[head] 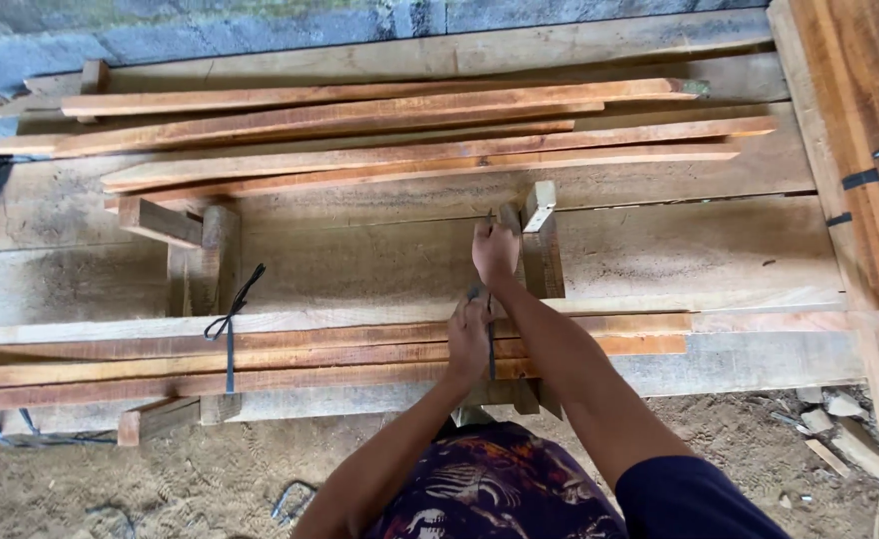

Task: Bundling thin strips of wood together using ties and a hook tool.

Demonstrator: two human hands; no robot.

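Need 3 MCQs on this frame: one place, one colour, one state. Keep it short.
1. Where is the tied black strap?
A. on the left end of the near slat bundle
B. on the dirt ground
C. on the far stack

2. What colour is the strap between the hands?
A. white
B. black
C. yellow

3. What is the right hand doing?
A. lying flat and open
B. gripping the strap above the bundle
C. hanging off the bench

Answers: 1 A, it is knotted round the slats at the left. 2 B, a dark band runs from the left hand up to the right hand. 3 B, the fingers are closed on it.
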